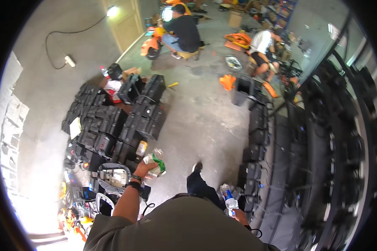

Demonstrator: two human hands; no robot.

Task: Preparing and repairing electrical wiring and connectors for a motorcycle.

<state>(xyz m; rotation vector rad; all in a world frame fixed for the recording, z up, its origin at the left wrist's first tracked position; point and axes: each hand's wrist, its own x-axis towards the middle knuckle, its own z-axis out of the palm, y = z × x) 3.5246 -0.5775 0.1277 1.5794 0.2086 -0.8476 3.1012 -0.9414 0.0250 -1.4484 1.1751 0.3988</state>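
My left hand (144, 170) grips a clear and green drink container (157, 163), possibly more than one item, above the black battery-like cases on the left. Beside that hand sits an opened grey plastic housing (114, 178) with parts inside. My right hand (240, 216), partly hidden by my body, is closed on a clear plastic bottle with a blue label (227, 193), held low near the row of black cases on the right.
Stacked black cases (104, 119) line the left; another row (255, 129) and black racks (322, 159) line the right, with concrete floor (197, 121) between. A black bin (241, 90) stands ahead. Two people (180, 33) (262, 50) crouch farther back, one by an orange scooter (151, 48).
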